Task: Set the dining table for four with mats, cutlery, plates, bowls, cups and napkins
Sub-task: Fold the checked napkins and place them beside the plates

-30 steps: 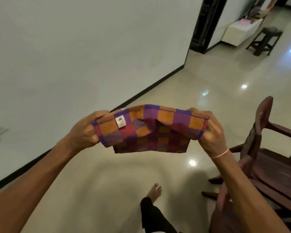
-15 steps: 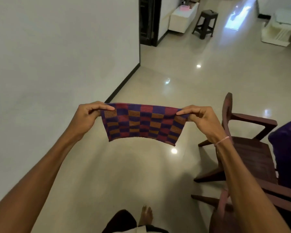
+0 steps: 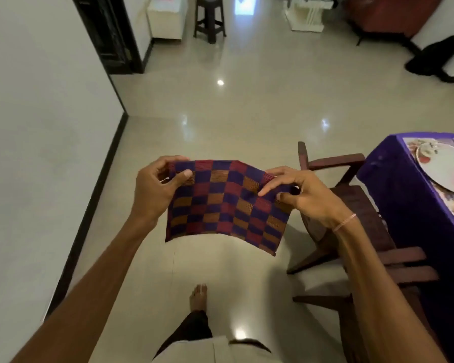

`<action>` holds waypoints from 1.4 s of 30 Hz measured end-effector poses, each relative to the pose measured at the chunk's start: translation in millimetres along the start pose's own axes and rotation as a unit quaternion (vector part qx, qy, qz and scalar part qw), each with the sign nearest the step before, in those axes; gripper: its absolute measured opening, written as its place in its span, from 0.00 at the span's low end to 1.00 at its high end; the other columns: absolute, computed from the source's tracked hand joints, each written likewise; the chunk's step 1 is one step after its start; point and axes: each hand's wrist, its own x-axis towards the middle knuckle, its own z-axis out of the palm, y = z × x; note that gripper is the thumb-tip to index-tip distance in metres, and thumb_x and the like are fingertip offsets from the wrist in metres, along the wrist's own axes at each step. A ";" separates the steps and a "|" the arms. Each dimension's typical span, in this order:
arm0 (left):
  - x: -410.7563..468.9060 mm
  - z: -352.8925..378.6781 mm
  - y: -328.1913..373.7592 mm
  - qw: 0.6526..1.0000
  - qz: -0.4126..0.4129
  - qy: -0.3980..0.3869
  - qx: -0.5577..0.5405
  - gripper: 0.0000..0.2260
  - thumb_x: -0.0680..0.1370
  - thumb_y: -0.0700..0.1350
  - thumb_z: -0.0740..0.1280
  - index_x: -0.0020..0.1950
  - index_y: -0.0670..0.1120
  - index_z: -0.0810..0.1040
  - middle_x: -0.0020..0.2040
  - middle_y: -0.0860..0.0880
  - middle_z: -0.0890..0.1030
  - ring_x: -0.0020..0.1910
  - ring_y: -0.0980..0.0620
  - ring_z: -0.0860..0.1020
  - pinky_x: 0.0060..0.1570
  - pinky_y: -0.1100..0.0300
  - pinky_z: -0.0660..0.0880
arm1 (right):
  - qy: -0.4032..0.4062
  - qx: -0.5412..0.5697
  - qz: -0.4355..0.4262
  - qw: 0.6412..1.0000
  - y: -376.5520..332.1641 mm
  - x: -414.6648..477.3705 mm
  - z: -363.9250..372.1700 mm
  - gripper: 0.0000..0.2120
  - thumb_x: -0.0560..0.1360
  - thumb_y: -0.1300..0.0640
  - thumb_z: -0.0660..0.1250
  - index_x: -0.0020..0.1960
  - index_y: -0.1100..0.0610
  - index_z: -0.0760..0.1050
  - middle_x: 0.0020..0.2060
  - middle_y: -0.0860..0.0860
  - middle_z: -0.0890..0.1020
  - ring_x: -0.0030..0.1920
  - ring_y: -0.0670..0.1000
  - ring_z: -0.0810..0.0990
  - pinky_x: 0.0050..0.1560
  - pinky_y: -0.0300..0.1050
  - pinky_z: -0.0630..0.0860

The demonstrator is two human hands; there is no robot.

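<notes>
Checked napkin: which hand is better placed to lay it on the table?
Likely the right hand: it pinches the napkin edge nearer the purple-clothed table; the left hand holds the far edge.

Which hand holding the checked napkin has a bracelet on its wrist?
The right hand: a thin pink bracelet circles its wrist. The left hand, also gripping the napkin, has none.
</notes>
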 end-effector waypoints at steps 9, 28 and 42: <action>90.6 100.0 4.7 0.983 0.045 -0.175 0.007 0.05 0.81 0.47 0.71 0.54 0.52 0.86 0.46 0.56 0.87 0.47 0.55 0.85 0.48 0.53 0.84 | 0.079 -0.060 0.243 0.965 10.3 45.3 1.1 0.32 0.74 0.68 0.68 0.77 0.52 0.70 0.60 0.51 0.83 0.57 0.51 0.84 0.60 0.52 0.82; 203.9 346.9 64.2 0.848 0.106 -0.516 -0.060 0.10 0.81 0.44 0.71 0.60 0.47 0.86 0.50 0.53 0.88 0.49 0.56 0.86 0.53 0.53 0.84 | 0.481 0.280 0.305 0.772 68.7 51.1 -152.7 0.19 0.73 0.71 0.72 0.61 0.67 0.74 0.52 0.64 0.82 0.48 0.58 0.86 0.44 0.51 0.86; 273.8 503.3 135.0 0.728 0.191 -0.645 -0.133 0.09 0.82 0.45 0.70 0.60 0.55 0.84 0.53 0.55 0.87 0.54 0.56 0.85 0.57 0.49 0.82 | 0.672 0.289 0.303 0.611 75.5 60.1 -278.7 0.08 0.79 0.62 0.64 0.55 0.65 0.73 0.50 0.63 0.82 0.46 0.59 0.87 0.46 0.57 0.86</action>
